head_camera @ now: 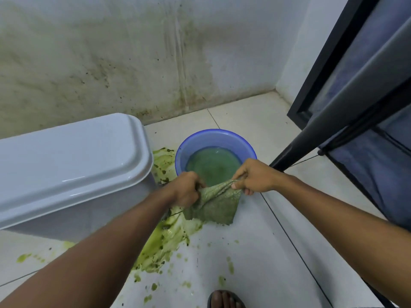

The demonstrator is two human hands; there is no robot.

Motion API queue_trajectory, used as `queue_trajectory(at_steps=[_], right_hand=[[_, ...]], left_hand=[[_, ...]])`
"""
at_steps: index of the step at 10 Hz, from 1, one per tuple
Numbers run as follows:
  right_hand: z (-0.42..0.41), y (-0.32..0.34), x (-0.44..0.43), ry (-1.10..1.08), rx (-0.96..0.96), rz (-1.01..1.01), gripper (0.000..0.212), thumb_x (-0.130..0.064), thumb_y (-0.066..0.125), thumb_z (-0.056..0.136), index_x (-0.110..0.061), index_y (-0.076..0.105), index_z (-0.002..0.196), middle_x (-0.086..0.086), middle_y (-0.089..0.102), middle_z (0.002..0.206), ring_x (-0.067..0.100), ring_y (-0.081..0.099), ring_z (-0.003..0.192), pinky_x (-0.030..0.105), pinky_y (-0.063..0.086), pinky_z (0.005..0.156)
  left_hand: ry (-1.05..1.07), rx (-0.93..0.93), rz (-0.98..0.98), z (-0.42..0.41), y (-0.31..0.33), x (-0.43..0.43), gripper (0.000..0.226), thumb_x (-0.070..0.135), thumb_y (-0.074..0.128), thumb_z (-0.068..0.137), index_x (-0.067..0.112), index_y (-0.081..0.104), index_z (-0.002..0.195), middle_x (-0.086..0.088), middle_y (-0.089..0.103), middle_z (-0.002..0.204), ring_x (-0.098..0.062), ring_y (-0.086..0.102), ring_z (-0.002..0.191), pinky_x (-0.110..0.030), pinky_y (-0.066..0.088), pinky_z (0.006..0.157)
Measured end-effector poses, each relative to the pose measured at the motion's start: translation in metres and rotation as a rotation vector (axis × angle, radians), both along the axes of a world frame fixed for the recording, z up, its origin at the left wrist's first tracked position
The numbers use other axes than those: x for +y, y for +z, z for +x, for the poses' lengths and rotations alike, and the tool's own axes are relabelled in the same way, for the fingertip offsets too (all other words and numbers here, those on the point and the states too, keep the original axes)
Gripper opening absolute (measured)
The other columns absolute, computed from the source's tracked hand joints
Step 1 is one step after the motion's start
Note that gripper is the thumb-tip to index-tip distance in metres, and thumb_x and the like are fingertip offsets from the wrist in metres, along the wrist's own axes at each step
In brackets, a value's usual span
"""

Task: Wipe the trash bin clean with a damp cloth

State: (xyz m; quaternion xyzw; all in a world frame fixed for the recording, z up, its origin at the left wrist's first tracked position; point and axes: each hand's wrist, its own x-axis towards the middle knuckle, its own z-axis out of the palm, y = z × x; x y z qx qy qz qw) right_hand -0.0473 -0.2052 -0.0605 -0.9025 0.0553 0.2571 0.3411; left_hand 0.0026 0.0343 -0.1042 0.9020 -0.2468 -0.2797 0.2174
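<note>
Both hands hold the cloth point(213, 204) stretched between them, just in front of the basin point(214, 138); left hand point(188, 192) grips one bunched corner; right hand point(255, 176) pinches the other; the bin point(73, 165) stands left, lid closed, beside green slime point(164, 243).

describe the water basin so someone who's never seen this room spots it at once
Find the big white trash bin against the stained wall on the left. Just right of it, on the floor past the green cloth, sits the basin. It is the only round blue thing, holding murky green water.
</note>
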Motion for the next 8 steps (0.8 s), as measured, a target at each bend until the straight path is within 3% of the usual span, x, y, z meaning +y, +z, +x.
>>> queue_trajectory(at_steps=[1, 2, 3, 4, 5, 6, 7, 8], right_hand=[[0.015, -0.023, -0.002, -0.01, -0.113, -0.127, 0.034, -0.024, 0.075, 0.088, -0.014, 0.073, 0.12, 0.011, 0.076, 0.089, 0.02, 0.069, 0.085, 0.036, 0.056, 0.092], [0.007, -0.047, 0.009, 0.025, -0.139, -0.209, 0.055, -0.029, 0.071, 0.088, -0.021, 0.059, 0.14, 0.008, 0.067, 0.13, 0.025, 0.056, 0.127, 0.035, 0.045, 0.108], [-0.008, -0.075, 0.026, 0.117, -0.127, -0.226, 0.036, -0.03, 0.061, 0.08, -0.024, 0.071, 0.113, 0.004, 0.071, 0.112, 0.03, 0.065, 0.109, 0.04, 0.055, 0.091], [-0.013, -0.085, 0.033, 0.143, -0.148, -0.275, 0.031, -0.032, 0.055, 0.075, -0.018, 0.068, 0.098, 0.006, 0.07, 0.094, 0.032, 0.064, 0.093, 0.042, 0.057, 0.079], [-0.014, -0.079, 0.033, 0.15, -0.198, -0.28, 0.035, -0.037, 0.069, 0.08, -0.018, 0.073, 0.109, 0.006, 0.073, 0.106, 0.03, 0.064, 0.102, 0.043, 0.056, 0.087], [-0.015, -0.078, 0.035, 0.147, -0.177, -0.265, 0.03, -0.032, 0.07, 0.084, -0.019, 0.074, 0.111, 0.005, 0.074, 0.108, 0.03, 0.066, 0.104, 0.043, 0.056, 0.09], [-0.009, -0.074, 0.038, 0.155, -0.176, -0.28, 0.03, -0.034, 0.068, 0.083, -0.02, 0.072, 0.11, 0.004, 0.073, 0.105, 0.031, 0.066, 0.101, 0.043, 0.056, 0.087], [-0.027, -0.071, 0.051, 0.146, -0.329, -0.305, 0.023, -0.032, 0.062, 0.079, -0.019, 0.07, 0.097, 0.0, 0.068, 0.099, 0.024, 0.062, 0.099, 0.038, 0.054, 0.084]], left_hand=[[0.032, -0.085, 0.01, 0.011, -0.018, -0.012, 0.052, 0.006, 0.056, 0.078, 0.015, 0.067, 0.128, -0.01, 0.073, 0.114, -0.031, 0.066, 0.11, -0.034, 0.055, 0.089], [-0.031, -0.19, -0.013, 0.006, -0.04, -0.014, 0.061, 0.025, 0.053, 0.081, 0.019, 0.055, 0.141, -0.013, 0.065, 0.131, -0.034, 0.058, 0.123, -0.042, 0.052, 0.097], [-0.259, -0.352, -0.002, -0.012, -0.054, -0.01, 0.048, 0.028, 0.044, 0.079, 0.02, 0.067, 0.12, -0.004, 0.071, 0.11, -0.033, 0.061, 0.102, -0.041, 0.053, 0.084], [-0.325, -0.478, 0.034, -0.011, -0.064, -0.003, 0.058, 0.034, 0.039, 0.074, 0.018, 0.071, 0.12, -0.003, 0.07, 0.107, -0.03, 0.059, 0.1, -0.04, 0.051, 0.083], [-0.281, -0.454, 0.043, -0.007, -0.066, -0.003, 0.047, 0.026, 0.047, 0.077, 0.016, 0.073, 0.115, -0.002, 0.072, 0.105, -0.031, 0.058, 0.1, -0.044, 0.05, 0.083], [-0.248, -0.413, 0.036, -0.011, -0.065, -0.006, 0.036, 0.016, 0.06, 0.081, 0.015, 0.073, 0.115, 0.0, 0.073, 0.106, -0.028, 0.056, 0.096, -0.043, 0.048, 0.083], [-0.218, -0.448, -0.015, -0.008, -0.057, -0.005, 0.038, 0.016, 0.056, 0.079, 0.015, 0.071, 0.114, -0.001, 0.071, 0.103, -0.029, 0.055, 0.094, -0.043, 0.048, 0.082], [-0.183, -0.454, -0.139, -0.038, -0.057, -0.003, 0.036, 0.016, 0.057, 0.074, 0.014, 0.067, 0.108, -0.002, 0.066, 0.103, -0.028, 0.056, 0.095, -0.042, 0.05, 0.085]])
